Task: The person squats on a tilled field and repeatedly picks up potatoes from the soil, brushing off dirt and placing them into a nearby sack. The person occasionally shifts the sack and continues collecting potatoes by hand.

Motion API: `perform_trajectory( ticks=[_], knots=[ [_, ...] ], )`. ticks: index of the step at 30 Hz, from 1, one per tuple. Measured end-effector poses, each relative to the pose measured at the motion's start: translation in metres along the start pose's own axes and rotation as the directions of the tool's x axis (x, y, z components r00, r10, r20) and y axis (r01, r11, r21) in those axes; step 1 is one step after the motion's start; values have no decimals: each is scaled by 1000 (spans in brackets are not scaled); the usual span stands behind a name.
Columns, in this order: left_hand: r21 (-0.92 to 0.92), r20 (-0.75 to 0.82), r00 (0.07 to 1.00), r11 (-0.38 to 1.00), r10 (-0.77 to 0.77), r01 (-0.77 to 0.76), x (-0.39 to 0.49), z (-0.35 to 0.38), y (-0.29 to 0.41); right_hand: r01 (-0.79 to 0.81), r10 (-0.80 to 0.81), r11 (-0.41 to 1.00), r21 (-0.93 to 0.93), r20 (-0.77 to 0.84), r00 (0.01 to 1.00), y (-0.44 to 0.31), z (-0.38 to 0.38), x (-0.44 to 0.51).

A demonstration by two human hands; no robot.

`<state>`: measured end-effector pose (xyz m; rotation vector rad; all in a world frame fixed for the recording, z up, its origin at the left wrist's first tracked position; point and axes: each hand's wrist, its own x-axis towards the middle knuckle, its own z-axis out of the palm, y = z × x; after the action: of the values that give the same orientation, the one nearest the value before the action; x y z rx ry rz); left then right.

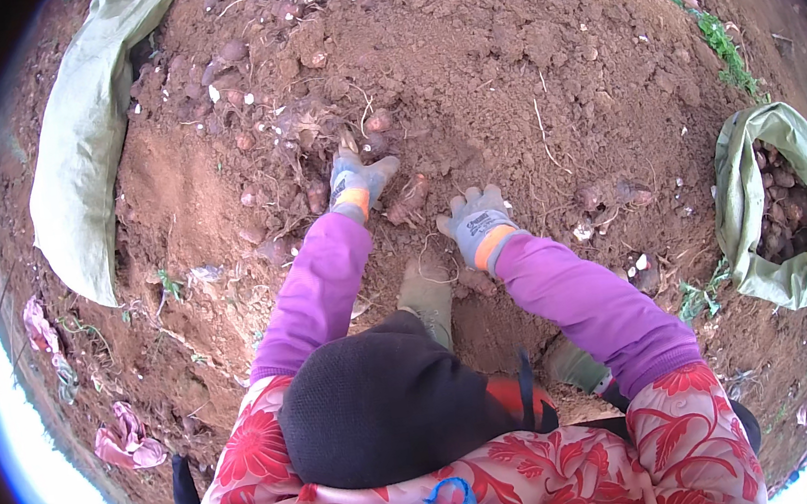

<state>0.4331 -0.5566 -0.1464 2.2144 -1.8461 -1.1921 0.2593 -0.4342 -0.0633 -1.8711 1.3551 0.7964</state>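
My left hand (355, 181), in a grey work glove with an orange band, reaches into a clump of soil-covered tubers, probably taro. Its thumb is spread from the fingers, and a dark tuber (379, 147) lies just past that gap. Whether the fingertips touch the tuber is unclear. My right hand (477, 222), gloved alike, rests palm down on the loose soil with its fingers apart and holds nothing. Between the hands lies a reddish, ringed tuber (410, 200). A smaller tuber (477, 282) sits below the right hand, near my green boot (427, 298).
An upright pale green woven sack (735, 211) at right holds many tubers. Another pale green sack (77, 148) lies flat at left. More tubers (232, 52) and roots are scattered ahead. Pink bags (128, 441) lie at lower left. Green weeds (722, 50) grow at upper right.
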Motion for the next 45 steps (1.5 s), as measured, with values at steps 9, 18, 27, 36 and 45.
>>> perform_trajectory(
  ticks=[9,18,27,36,45],
  knots=[
    [-730,162,987,672,-4,123,11,17,6,448,233,-264,854,-394,889,83,17,-95],
    [-722,369,928,646,57,248,-18,-19,72,702,645,-426,570,-353,678,131,25,-147],
    [-749,619,646,582,447,316,-114,-66,146,727,437,-291,622,-589,679,58,-31,-92],
    [-762,577,652,611,493,212,-235,-112,237,796,486,-525,303,-660,572,40,-34,-189],
    [-822,-392,861,298,323,-486,-283,-43,316,648,472,-762,5,-682,559,63,-34,-237]
  ],
)
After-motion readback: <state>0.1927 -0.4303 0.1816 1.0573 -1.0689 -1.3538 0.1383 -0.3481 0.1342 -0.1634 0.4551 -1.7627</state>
